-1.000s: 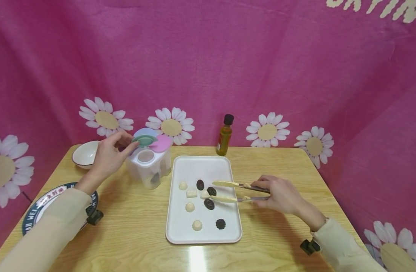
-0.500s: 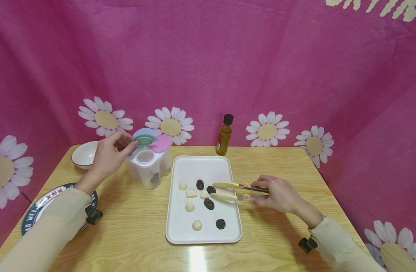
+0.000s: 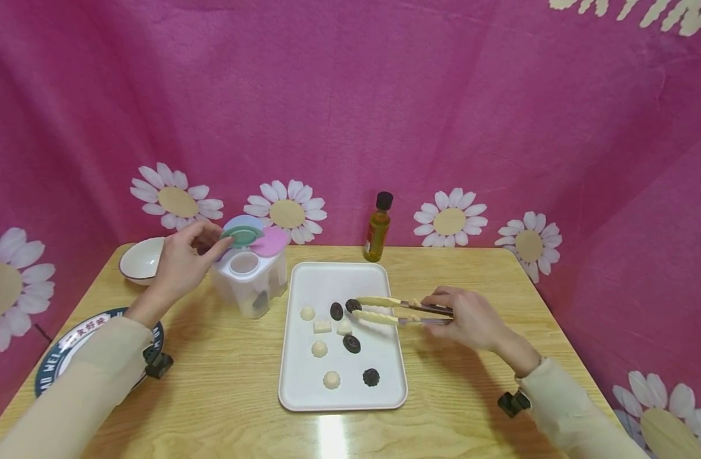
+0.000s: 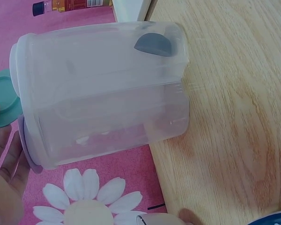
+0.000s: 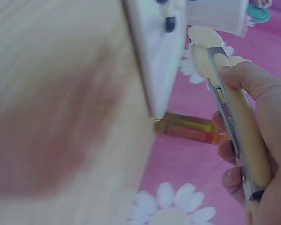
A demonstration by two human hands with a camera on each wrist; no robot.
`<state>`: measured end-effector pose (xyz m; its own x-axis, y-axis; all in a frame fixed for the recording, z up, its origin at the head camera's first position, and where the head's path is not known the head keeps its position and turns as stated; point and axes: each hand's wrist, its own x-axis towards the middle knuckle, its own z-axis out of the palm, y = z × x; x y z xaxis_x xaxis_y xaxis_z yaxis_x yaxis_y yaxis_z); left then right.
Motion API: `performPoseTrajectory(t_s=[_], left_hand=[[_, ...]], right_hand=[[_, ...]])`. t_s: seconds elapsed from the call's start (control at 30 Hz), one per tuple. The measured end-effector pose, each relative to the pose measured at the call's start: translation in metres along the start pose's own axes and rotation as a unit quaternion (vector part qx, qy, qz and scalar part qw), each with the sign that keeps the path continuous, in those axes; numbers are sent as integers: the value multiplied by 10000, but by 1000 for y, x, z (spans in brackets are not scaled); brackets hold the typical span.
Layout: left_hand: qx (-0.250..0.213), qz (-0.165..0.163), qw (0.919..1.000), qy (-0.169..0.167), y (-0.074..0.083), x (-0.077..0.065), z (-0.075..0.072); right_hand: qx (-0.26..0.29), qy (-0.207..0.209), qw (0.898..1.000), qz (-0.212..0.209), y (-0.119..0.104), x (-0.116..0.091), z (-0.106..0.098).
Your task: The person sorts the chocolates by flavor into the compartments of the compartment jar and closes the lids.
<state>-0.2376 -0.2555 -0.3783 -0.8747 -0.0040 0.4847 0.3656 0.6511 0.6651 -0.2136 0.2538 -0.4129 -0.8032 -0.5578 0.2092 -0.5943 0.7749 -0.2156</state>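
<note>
My left hand (image 3: 182,258) holds up the green flip lid (image 3: 243,236) of a translucent storage container (image 3: 247,284), its thumb on the lid. Below that lid the round opening is uncovered. One dark piece (image 4: 154,44) lies at the container's bottom. My right hand (image 3: 473,320) grips a pair of tongs (image 3: 404,312) with cream tips, reaching over the white tray (image 3: 339,277). A dark chocolate (image 3: 353,306) is at the tong tips, seemingly between them; whether it is lifted is unclear. Around it lie more dark chocolates (image 3: 352,344) and white chocolates (image 3: 319,349).
Behind the tray stands a bottle (image 3: 378,229) of yellowish liquid with a black cap. At the left are a white bowl (image 3: 142,260) and a blue-rimmed plate (image 3: 55,357), partly covered by my left arm. A pink flowered cloth hangs behind the table.
The tongs have moved slightly away from me, and the dark chocolate at their tips has shifted with them, off the white piece beside it. My left hand and the green lid stay put.
</note>
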Motion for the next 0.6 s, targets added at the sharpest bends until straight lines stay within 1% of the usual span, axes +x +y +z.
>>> performPoseTrajectory(t_s=[0.07, 0.17, 0.33, 0.4, 0.6], left_hand=[[-14, 16, 10000, -13, 1, 0, 0], [-13, 9, 10000, -15, 1, 0, -1], [-32, -31, 10000, -32, 2, -2, -2], [-44, -38, 10000, -27, 2, -2, -3], [-63, 37, 10000, -16, 2, 0, -1]], right_hand=[[45, 115, 9999, 26, -3, 5, -7], [123, 287, 9995, -86, -11, 18, -17], [97, 590, 9966, -574, -36, 48, -37], [44, 629, 9952, -753, -48, 61, -42], [-32, 449, 9912, -1248, -82, 94, -47]])
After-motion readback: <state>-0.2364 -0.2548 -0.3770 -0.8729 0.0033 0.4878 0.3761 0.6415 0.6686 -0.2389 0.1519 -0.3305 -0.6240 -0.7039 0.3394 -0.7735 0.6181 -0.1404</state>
